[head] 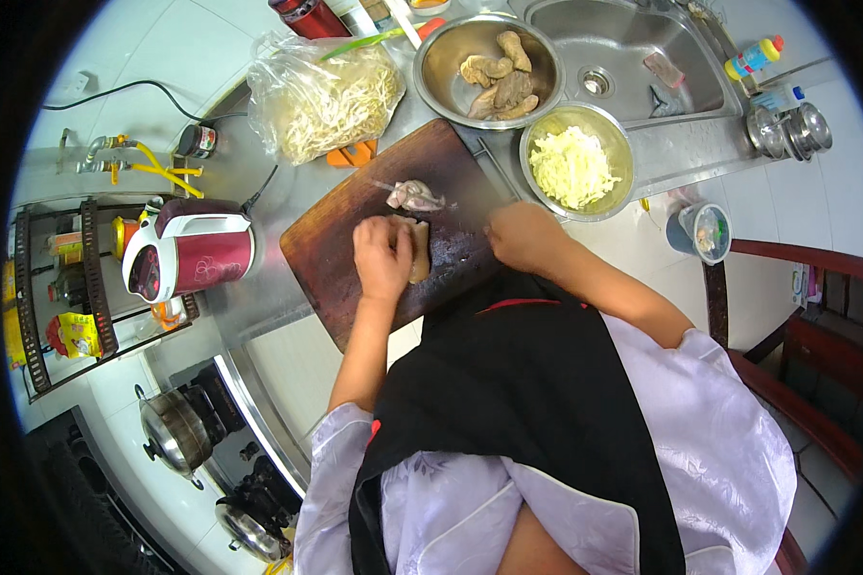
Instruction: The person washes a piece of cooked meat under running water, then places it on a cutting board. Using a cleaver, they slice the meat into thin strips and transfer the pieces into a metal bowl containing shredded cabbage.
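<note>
A dark wooden cutting board [374, 187] lies at an angle before me on the steel counter. My left hand [381, 251] presses on a pale slab of meat [421, 259], its fingers curled over the far end. Just beyond them is a small heap of sliced pinkish meat [413, 195]. My right hand [523, 236] is closed in a fist at the board's right edge. Ahead of it is a grey-brown smear that looks like a knife blade [487, 198] blurred by motion; its outline and handle are hidden or unclear.
Beyond the board are a clear bag of bean sprouts [331, 108], a steel bowl with brown meat pieces [431, 79] and a bowl of shredded pale vegetable [528, 169]. A sink [546, 25] is at far right. An electric pitcher [208, 251] stands left.
</note>
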Demonstrator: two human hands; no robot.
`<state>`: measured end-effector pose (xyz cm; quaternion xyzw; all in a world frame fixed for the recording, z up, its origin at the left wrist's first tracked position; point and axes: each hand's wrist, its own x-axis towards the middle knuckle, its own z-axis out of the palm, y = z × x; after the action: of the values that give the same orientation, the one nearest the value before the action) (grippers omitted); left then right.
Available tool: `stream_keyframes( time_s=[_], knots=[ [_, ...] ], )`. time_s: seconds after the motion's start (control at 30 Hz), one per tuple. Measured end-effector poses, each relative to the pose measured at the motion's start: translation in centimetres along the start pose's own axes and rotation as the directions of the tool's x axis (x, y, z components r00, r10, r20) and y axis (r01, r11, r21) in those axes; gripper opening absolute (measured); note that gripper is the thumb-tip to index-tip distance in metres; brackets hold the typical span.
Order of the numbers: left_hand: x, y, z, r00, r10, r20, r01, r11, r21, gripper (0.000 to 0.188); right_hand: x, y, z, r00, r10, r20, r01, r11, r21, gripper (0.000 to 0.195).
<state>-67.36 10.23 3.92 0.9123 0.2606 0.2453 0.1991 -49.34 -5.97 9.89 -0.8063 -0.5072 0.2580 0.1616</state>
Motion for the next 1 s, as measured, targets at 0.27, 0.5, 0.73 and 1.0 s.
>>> stream_keyframes(
  time_s=[0.27,0.5,0.73,1.0],
  knots=[
    [-4.6,-0.9,4.0,0.995,0.014,-0.098,-0.015,1.0,-0.018,0.033,-0.6,-1.7,1.4,0.988,-0.074,0.132,0.082,0.995,-0.055,0.016],
    [-3.9,-0.6,4.0,0.994,-0.001,-0.108,-0.004,0.999,-0.051,0.039,-0.8,-1.8,0.7,0.964,-0.05,0.261,0.072,0.995,-0.074,0.016],
    [-3.7,-1.1,4.5,0.994,-0.008,-0.107,0.001,0.998,-0.062,0.038,0.4,-2.0,0.6,0.943,-0.025,0.332,0.038,0.999,-0.031,0.015],
    [-3.8,-1.4,4.9,0.989,-0.018,-0.144,0.005,0.996,-0.093,0.036,1.5,-2.2,1.5,0.936,-0.065,0.346,0.073,0.997,-0.012,0.014]
  ],
)
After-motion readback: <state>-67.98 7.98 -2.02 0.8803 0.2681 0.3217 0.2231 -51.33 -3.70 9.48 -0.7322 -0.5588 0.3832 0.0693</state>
